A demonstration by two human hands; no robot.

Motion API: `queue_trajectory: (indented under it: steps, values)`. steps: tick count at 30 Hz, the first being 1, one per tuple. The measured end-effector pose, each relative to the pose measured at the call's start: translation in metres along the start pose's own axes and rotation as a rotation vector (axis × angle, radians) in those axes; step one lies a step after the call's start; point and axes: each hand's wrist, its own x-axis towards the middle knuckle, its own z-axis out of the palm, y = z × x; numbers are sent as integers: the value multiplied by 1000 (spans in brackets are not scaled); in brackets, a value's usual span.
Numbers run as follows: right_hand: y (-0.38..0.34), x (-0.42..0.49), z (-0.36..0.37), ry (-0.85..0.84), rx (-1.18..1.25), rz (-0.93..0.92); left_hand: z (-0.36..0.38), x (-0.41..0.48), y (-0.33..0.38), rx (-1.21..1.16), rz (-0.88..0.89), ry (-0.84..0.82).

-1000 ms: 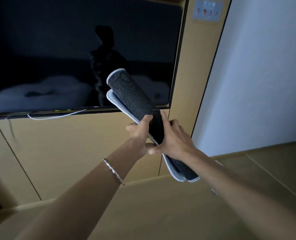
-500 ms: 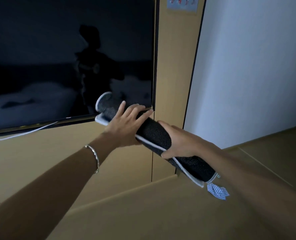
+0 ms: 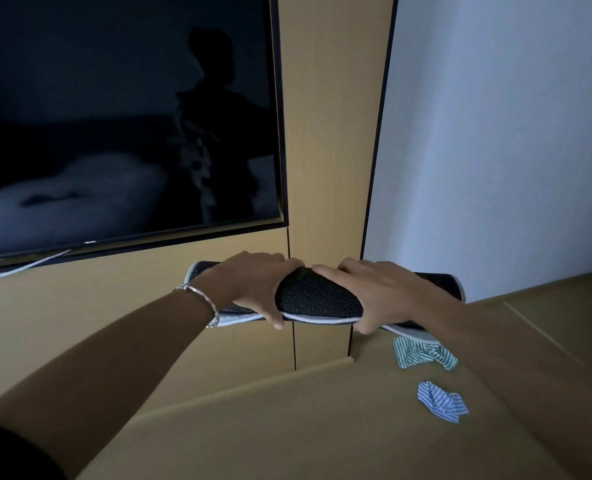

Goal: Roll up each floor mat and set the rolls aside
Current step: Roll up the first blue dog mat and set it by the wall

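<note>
- Hanging up and left of the left hand, a dark TV [image 3: 114,116] sits in the tan panel [image 3: 332,133]; its screen shows a dim reflection of a standing figure.
- A white cable [image 3: 21,269] runs out from under the TV's lower edge, left of the left forearm.
- A silver bracelet [image 3: 201,299] circles the left wrist.
- The left hand [image 3: 249,285] grips the left half of the mat, with fingers curled over the top and thumb tucked under the pale bottom edge.
- The mat [image 3: 318,296] is rolled into a dark, dotted tube with light trim. It is held roughly level in the air under both hands, in front of the panel and clear of the floor [image 3: 287,427].
- The 2 hands sit side by side on it, fingertips nearly meeting on top, with a bare patch of mat between them.
- The right hand [image 3: 374,296] grips the right half with fingers wrapped over the top and thumb hooked beneath.
- The mat's ends stick out past both hands.
- Below the right hand, 2 striped scraps lie on the floor: a green scrap [image 3: 422,351] under the mat's right end and a blue scrap [image 3: 441,401] nearer the person.
- Right of the right hand rises a pale wall [image 3: 495,133].
</note>
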Motion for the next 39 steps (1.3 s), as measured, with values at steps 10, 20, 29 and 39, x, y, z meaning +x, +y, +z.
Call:
queue_trajectory:
  steps: [10,20,29,39]
  values:
    - [79,22,60,31,93,121,35,80,-26,-8,24,21]
    - [167,121,84,-253,156,204,62,201,-87,-122,96,-22]
    - [230,177,99,-236,134,227,67,280,-123,-184,90,-65]
    - [295,218,138,-213,115,52,79,325,-120,-236,-67,-94]
